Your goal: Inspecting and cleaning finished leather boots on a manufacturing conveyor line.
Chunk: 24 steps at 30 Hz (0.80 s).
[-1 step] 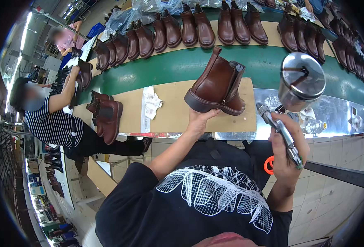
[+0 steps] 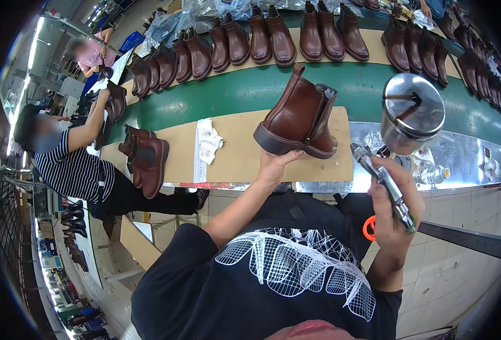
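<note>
My left hand (image 2: 276,167) holds a brown leather ankle boot (image 2: 296,113) from below, with the fingers under its dark sole. The boot stands level, toe to the right, and a zip runs down its near side. My right hand (image 2: 385,212) is wrapped around a metal spray gun (image 2: 414,110) with a shiny round cup on top. The gun's nozzle points at the boot's toe, a short gap away from it. Whether the trigger is pressed I cannot tell.
Cardboard (image 2: 236,153) with a crumpled white cloth (image 2: 208,141) lies below the boot. A brown boot pair (image 2: 148,161) stands left. Several boots (image 2: 279,37) line the green bench (image 2: 216,93). A clear bottle (image 2: 432,174) lies right. A person in stripes (image 2: 77,164) works at left.
The spray gun in my right hand has shifted very slightly left. My left hand and the boot stay where they were.
</note>
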Each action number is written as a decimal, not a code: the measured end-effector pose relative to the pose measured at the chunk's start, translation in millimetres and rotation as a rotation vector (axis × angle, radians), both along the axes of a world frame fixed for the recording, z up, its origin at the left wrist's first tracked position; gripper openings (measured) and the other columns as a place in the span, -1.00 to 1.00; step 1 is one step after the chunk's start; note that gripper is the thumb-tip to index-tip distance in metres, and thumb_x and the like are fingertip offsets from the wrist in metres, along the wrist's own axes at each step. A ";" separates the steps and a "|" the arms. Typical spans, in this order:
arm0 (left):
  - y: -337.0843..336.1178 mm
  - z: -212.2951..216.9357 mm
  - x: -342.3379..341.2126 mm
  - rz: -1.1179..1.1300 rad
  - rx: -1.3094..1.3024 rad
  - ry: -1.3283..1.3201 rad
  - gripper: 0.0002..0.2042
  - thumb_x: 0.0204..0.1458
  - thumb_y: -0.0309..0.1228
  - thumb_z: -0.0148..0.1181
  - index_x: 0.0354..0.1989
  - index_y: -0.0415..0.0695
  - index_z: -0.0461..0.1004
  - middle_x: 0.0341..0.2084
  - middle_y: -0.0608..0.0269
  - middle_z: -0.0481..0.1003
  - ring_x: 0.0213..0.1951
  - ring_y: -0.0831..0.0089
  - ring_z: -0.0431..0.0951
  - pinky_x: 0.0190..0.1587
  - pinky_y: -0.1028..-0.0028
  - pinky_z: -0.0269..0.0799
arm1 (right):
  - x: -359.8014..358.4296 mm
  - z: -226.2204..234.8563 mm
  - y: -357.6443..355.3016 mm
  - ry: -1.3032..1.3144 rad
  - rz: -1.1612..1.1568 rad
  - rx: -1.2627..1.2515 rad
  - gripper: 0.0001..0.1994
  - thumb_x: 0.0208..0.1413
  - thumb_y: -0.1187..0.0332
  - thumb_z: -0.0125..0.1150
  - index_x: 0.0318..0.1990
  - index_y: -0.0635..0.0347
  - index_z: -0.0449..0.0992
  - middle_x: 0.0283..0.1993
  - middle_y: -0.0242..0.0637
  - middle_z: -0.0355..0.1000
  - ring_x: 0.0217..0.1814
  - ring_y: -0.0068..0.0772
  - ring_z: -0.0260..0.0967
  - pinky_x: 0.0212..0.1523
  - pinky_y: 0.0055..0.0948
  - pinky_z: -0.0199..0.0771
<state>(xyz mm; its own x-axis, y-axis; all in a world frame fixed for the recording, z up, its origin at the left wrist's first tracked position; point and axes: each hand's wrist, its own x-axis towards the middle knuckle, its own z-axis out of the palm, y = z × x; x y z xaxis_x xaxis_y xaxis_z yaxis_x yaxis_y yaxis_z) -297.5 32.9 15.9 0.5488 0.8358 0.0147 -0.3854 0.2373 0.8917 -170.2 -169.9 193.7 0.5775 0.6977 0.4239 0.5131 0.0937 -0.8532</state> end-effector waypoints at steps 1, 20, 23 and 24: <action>2.1 -3.1 -1.5 -0.023 -0.007 0.001 -0.36 -0.14 -0.73 0.32 0.17 -0.16 0.24 -0.06 0.18 0.46 -0.05 0.38 0.54 -0.05 0.36 0.57 | -1.3 -0.1 -0.5 0.000 0.000 0.000 -0.72 0.03 0.51 0.24 -0.05 0.25 0.56 -0.22 -0.24 0.55 -0.21 -0.35 0.39 -0.10 -0.41 0.31; 5.6 -9.0 -5.8 -0.035 -0.040 -0.018 -0.42 -0.13 -0.72 0.26 0.13 -0.16 0.28 -0.08 0.22 0.48 -0.06 0.40 0.54 -0.06 0.36 0.56 | 0.6 -2.5 -2.8 0.033 -0.009 0.001 -0.71 0.03 0.53 0.24 -0.05 0.23 0.56 -0.15 -0.23 0.56 -0.28 -0.36 0.39 -0.10 -0.40 0.31; 5.7 -11.1 -5.8 -0.038 -0.066 -0.036 -0.42 -0.13 -0.72 0.24 0.14 -0.14 0.27 -0.08 0.22 0.47 -0.06 0.40 0.53 -0.07 0.36 0.56 | 0.1 -2.4 -5.0 0.099 -0.030 0.007 -0.70 0.02 0.55 0.23 -0.04 0.24 0.56 -0.16 -0.24 0.56 -0.26 -0.37 0.37 -0.09 -0.41 0.31; 6.0 -11.8 -6.2 -0.037 -0.065 -0.036 -0.42 -0.13 -0.72 0.24 0.14 -0.14 0.27 -0.08 0.22 0.47 -0.06 0.40 0.53 -0.07 0.36 0.56 | 0.1 -5.1 -6.2 0.055 -0.008 -0.034 -0.70 0.01 0.55 0.24 -0.05 0.23 0.57 -0.16 -0.25 0.56 -0.29 -0.37 0.37 -0.09 -0.41 0.30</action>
